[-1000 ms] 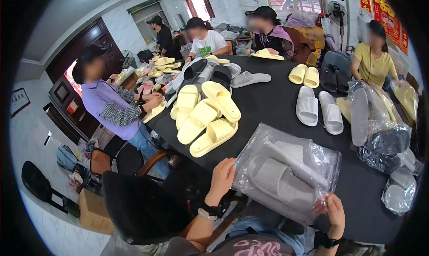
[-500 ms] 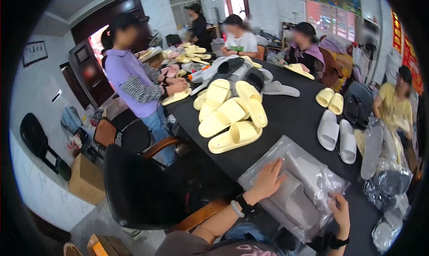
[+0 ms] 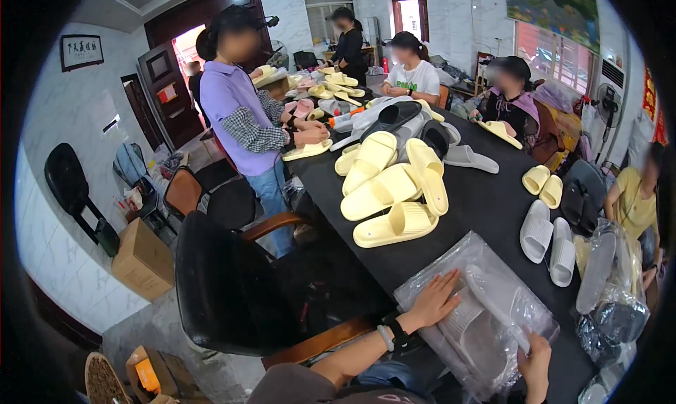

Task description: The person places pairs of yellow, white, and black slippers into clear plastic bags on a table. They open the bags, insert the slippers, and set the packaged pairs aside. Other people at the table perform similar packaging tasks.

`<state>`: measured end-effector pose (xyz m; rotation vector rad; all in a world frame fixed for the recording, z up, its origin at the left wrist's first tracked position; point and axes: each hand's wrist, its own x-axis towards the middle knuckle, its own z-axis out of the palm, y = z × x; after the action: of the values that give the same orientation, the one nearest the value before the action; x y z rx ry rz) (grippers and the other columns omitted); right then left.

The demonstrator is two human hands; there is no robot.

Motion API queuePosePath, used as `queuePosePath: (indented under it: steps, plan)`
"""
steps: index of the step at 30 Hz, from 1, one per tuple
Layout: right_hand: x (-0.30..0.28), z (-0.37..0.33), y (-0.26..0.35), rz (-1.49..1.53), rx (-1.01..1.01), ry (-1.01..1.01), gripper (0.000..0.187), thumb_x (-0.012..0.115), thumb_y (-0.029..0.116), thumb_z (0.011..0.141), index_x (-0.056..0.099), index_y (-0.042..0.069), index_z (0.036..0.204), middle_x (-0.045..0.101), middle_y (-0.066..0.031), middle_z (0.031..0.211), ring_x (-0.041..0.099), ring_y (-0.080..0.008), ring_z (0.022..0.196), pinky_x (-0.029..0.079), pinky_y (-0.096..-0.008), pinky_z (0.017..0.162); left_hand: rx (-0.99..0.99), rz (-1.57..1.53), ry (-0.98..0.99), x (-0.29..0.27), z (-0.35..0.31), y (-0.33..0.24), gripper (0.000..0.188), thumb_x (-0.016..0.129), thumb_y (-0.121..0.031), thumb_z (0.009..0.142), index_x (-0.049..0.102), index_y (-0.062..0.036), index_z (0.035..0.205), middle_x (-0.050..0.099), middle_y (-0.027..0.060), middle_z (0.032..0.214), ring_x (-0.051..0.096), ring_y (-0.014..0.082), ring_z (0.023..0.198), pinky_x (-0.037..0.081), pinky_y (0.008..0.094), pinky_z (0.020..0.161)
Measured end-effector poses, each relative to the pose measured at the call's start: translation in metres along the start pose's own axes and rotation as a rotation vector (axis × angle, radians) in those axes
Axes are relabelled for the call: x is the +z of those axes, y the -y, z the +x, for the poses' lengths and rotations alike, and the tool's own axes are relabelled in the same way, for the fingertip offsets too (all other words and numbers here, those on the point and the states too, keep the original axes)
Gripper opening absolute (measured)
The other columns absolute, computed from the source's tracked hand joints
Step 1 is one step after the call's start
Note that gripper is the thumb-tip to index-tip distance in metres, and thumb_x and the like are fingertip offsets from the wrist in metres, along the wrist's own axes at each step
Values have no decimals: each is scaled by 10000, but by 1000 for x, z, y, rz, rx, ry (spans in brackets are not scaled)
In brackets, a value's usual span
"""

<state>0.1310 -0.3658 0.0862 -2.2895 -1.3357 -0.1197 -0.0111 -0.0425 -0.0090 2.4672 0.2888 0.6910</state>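
Note:
A clear plastic bag (image 3: 422,291) lies on the near part of the black table, with a pair of grey slide slippers (image 3: 470,323) in it. My left hand (image 3: 435,302) rests flat on the bag's left side, fingers stretched out over the plastic. At the bag's near right side, my right hand (image 3: 535,362) has its fingers curled round the end of the right-hand grey slipper (image 3: 501,307), which is tilted on its side. Whether plastic lies between those fingers and the slipper I cannot tell.
Several yellow slippers (image 3: 380,189) are heaped ahead on the black table (image 3: 486,200). Grey slippers (image 3: 562,252) and a yellow pair (image 3: 542,185) stand at the right, near bagged slippers (image 3: 609,291). A black armchair (image 3: 225,284) is at my left. A co-worker in purple (image 3: 246,115) handles slippers across the table.
My right hand has closed on the end of the right-hand slipper, which has turned onto its side. My left hand stays flat on the bag. The whole view has shifted slightly.

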Motion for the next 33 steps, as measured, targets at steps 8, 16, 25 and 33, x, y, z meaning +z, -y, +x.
queuePosePath:
  steps: [8, 16, 25, 33]
  plan:
    - [3, -8, -5, 282, 115, -86, 502, 616, -58, 688, 667, 4, 1184, 694, -241, 985, 671, -419, 873, 521, -345, 764, -62, -13, 102, 1, 7, -3, 666, 456, -348, 1015, 259, 27, 1529, 278, 216, 1589, 256, 338, 1482, 175, 468, 1215]
    - [-58, -17, 16, 139, 225, -21, 410, 675, -38, 741, 702, 53, 1140, 712, -183, 915, 699, -290, 707, 528, -342, 620, -55, -6, 70, -2, 7, 2, 678, 420, -399, 1029, 247, 15, 1539, 310, 214, 1577, 307, 337, 1460, 194, 471, 1202]
    - [-105, -111, -8, 267, 533, -174, 407, 666, -95, 756, 680, -7, 1153, 721, -130, 952, 662, -146, 842, 514, -280, 720, -40, 114, 141, -1, 9, -3, 708, 438, -423, 1014, 257, 24, 1531, 298, 223, 1580, 295, 341, 1465, 172, 471, 1210]
    - [-123, -224, -47, -162, 741, -458, 442, 644, -62, 816, 642, 30, 1248, 704, -192, 1056, 682, -223, 937, 512, -336, 816, -4, 376, 165, 1, 8, -8, 735, 486, -458, 984, 294, -2, 1527, 302, 216, 1580, 278, 370, 1467, 149, 531, 1202]
